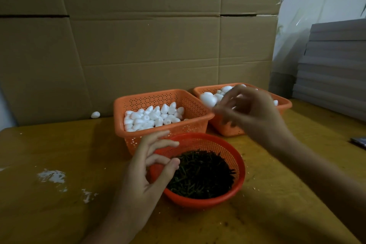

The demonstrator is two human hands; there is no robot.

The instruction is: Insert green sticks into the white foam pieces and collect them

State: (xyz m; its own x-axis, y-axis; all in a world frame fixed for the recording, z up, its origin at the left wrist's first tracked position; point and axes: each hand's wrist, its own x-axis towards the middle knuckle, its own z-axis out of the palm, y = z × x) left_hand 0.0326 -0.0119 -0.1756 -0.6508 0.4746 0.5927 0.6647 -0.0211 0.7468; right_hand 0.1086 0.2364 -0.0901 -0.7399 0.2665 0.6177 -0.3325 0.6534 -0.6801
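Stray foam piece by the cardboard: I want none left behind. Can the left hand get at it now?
Probably yes. The left hand is at the left rim of the round basket, and no basket stands between it and the stray foam piece, though it lies far back.

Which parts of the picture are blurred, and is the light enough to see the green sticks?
Head view: the right hand is smeared by motion blur, so what it holds is unclear; the left hand is sharp; the light is dim, and the sticks in the round basket read as a dark mass; the foam pieces look bright.
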